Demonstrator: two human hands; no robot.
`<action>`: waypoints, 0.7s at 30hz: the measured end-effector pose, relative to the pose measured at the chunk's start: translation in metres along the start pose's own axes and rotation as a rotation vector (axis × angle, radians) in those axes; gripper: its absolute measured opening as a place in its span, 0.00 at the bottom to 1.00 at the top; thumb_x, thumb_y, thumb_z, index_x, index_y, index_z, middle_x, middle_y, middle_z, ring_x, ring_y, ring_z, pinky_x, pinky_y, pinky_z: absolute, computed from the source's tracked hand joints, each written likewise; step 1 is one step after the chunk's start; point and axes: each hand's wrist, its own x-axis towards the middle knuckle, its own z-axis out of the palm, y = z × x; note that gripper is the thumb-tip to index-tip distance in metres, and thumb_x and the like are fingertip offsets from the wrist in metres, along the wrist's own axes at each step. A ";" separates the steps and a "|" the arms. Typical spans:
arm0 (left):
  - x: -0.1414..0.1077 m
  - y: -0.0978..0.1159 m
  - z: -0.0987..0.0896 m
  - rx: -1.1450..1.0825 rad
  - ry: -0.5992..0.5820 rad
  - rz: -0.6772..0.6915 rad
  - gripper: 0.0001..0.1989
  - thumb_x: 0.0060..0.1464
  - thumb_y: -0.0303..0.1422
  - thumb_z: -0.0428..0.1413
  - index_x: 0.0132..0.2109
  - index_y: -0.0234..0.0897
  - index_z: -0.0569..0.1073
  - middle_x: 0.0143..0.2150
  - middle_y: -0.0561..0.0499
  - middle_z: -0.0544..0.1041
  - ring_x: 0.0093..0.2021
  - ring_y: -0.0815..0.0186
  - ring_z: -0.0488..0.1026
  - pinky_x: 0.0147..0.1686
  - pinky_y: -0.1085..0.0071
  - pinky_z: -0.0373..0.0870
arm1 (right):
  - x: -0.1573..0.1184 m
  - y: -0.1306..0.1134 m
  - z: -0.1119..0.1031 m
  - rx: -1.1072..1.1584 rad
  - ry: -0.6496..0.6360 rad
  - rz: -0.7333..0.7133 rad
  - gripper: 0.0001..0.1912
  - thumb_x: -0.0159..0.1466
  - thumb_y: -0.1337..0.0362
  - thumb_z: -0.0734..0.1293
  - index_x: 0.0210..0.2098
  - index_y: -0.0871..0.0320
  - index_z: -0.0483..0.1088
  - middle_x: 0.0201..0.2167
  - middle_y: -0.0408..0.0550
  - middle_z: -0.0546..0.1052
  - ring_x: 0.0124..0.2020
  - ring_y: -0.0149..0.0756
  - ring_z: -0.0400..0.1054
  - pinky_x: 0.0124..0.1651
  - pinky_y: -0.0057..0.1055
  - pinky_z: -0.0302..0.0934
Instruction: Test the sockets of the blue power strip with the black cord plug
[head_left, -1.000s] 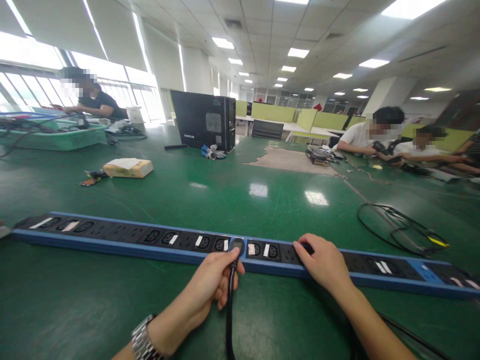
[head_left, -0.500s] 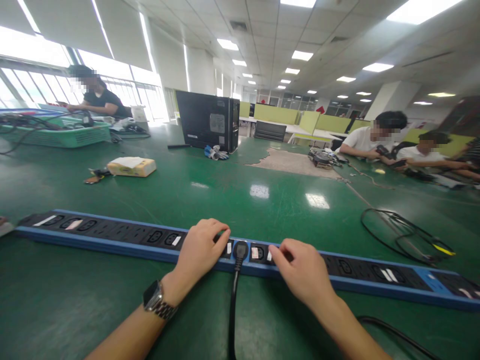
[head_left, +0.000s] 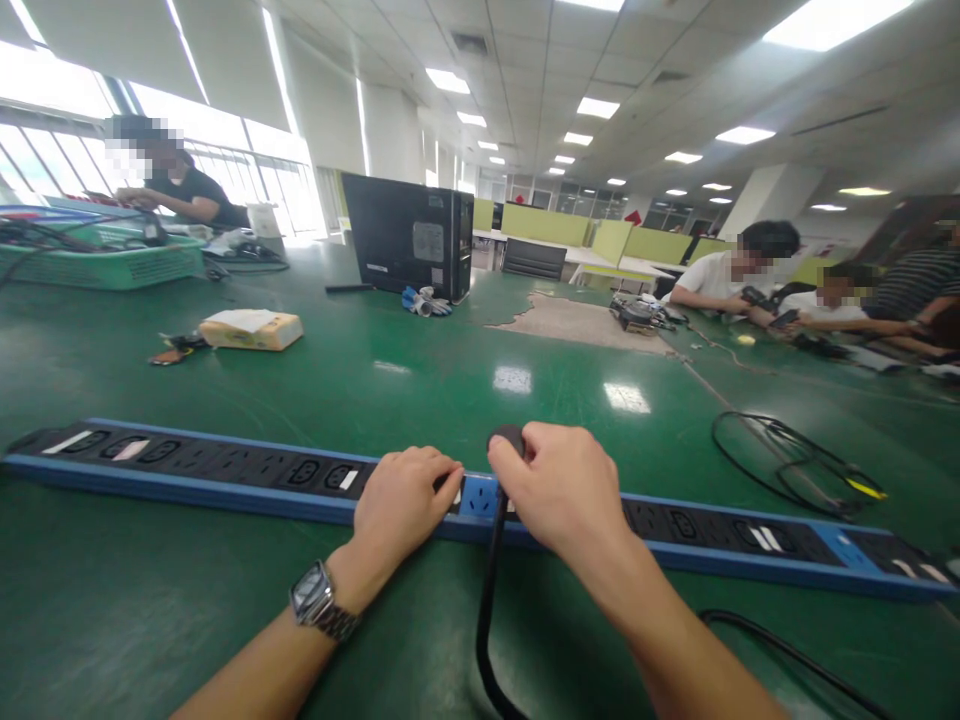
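A long blue and black power strip (head_left: 420,515) lies across the green table in front of me, with several sockets along its top. My left hand (head_left: 405,500) rests left of the strip's middle, its fingers curled over the far side and the thumb on top. My right hand (head_left: 566,485) pinches a black plug (head_left: 507,437) between thumb and fingers, raised above the strip just right of a blue socket (head_left: 478,496) that is bare. From the plug a thick black power cable (head_left: 487,610) bends down toward my side of the table. The plug's prongs are hidden.
Coiled cables (head_left: 780,450) lie at the right, beyond the strip. A tissue pack (head_left: 252,330), a green basket (head_left: 150,265) and a black computer case (head_left: 412,235) stand farther back. People sit at the far left and right sides. Another cable (head_left: 780,650) runs at lower right.
My right hand has moved left from the strip, taken hold of the plug and pulled it up out of the blue socket. My left hand has stayed on the strip.
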 end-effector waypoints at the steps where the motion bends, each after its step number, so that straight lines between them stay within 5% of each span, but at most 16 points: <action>1: 0.000 -0.001 0.000 -0.002 0.002 0.003 0.15 0.60 0.38 0.47 0.36 0.41 0.78 0.36 0.49 0.79 0.38 0.61 0.73 0.40 0.64 0.64 | 0.001 0.008 -0.008 0.018 -0.015 0.002 0.23 0.61 0.49 0.55 0.20 0.54 0.70 0.20 0.45 0.72 0.22 0.33 0.61 0.25 0.29 0.44; 4: -0.001 -0.003 0.002 -0.013 0.006 0.012 0.15 0.61 0.39 0.47 0.38 0.42 0.78 0.38 0.50 0.79 0.40 0.61 0.73 0.41 0.64 0.65 | 0.001 0.049 -0.014 0.074 -0.182 0.006 0.23 0.59 0.50 0.57 0.14 0.56 0.61 0.15 0.41 0.62 0.20 0.29 0.55 0.24 0.29 0.42; 10: -0.001 -0.004 0.004 -0.009 0.023 0.006 0.16 0.61 0.39 0.47 0.37 0.42 0.78 0.37 0.51 0.79 0.40 0.61 0.73 0.41 0.63 0.65 | -0.003 0.125 0.010 0.261 -0.468 0.077 0.20 0.58 0.52 0.57 0.16 0.56 0.53 0.15 0.37 0.51 0.20 0.27 0.49 0.25 0.29 0.41; 21: 0.000 -0.004 0.004 -0.021 0.022 0.009 0.15 0.61 0.39 0.47 0.38 0.42 0.78 0.37 0.52 0.79 0.40 0.61 0.73 0.41 0.63 0.65 | 0.011 0.122 0.013 0.196 -0.487 0.035 0.19 0.58 0.53 0.58 0.16 0.56 0.54 0.15 0.37 0.52 0.19 0.27 0.50 0.24 0.29 0.41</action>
